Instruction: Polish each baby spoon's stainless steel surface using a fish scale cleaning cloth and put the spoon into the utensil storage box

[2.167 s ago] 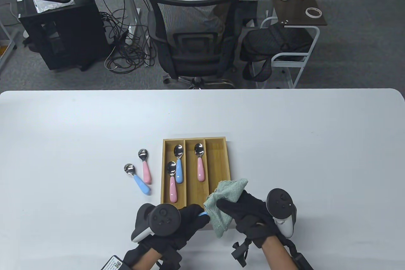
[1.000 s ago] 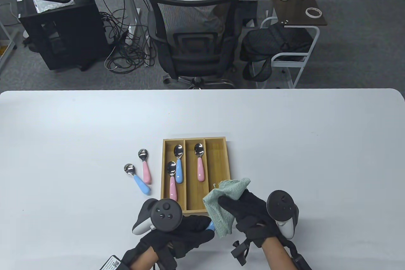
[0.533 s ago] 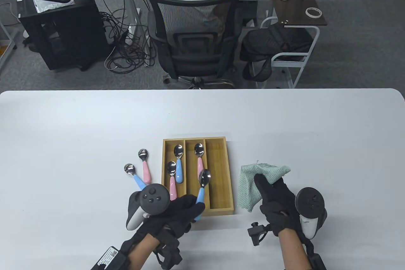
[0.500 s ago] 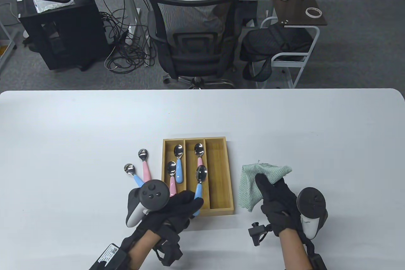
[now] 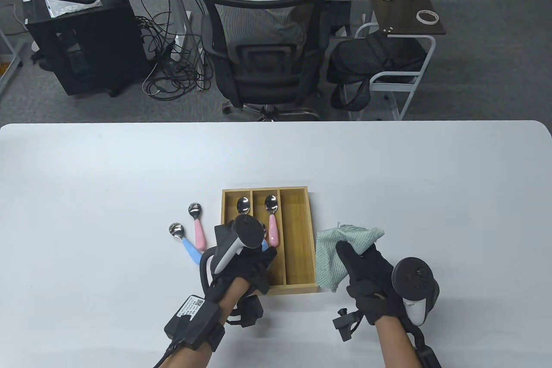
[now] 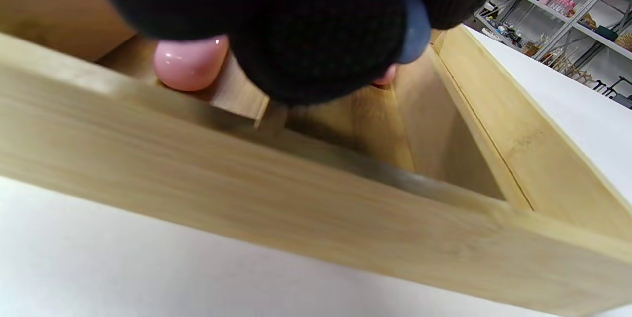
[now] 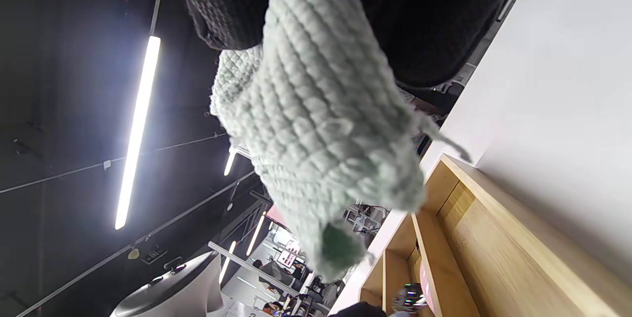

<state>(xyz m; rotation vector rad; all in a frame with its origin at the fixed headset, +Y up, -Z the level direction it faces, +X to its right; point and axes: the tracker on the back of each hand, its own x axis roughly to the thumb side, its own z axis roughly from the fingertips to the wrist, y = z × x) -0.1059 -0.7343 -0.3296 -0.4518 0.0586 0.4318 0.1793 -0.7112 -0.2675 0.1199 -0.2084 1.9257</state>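
Observation:
The wooden utensil box (image 5: 313,238) lies at the table's middle. My left hand (image 5: 258,258) reaches down into it near the left divider and grips a blue-handled spoon (image 5: 265,247); in the left wrist view a bit of the blue handle (image 6: 417,30) shows between the gloved fingers (image 6: 306,35), beside a pink handle end (image 6: 187,62). A pink-handled spoon (image 5: 272,221) lies in the middle compartment, and a spoon bowl (image 5: 243,205) shows in the left one. To the right of the box, my right hand (image 5: 351,256) holds the green cloth (image 5: 340,251) above the table. The cloth (image 7: 316,124) hangs from the fingers.
Two spoons lie on the table left of the box, one pink-handled (image 5: 197,228) and one blue-handled (image 5: 186,243). The box's right compartment (image 5: 297,238) holds nothing. Behind the table a person sits in a black office chair (image 5: 263,53).
The hands parted after rubbing the spoon with the cloth. My left hand carried the blue-handled spoon forward and down into the box. My right hand drifted slightly left with the cloth.

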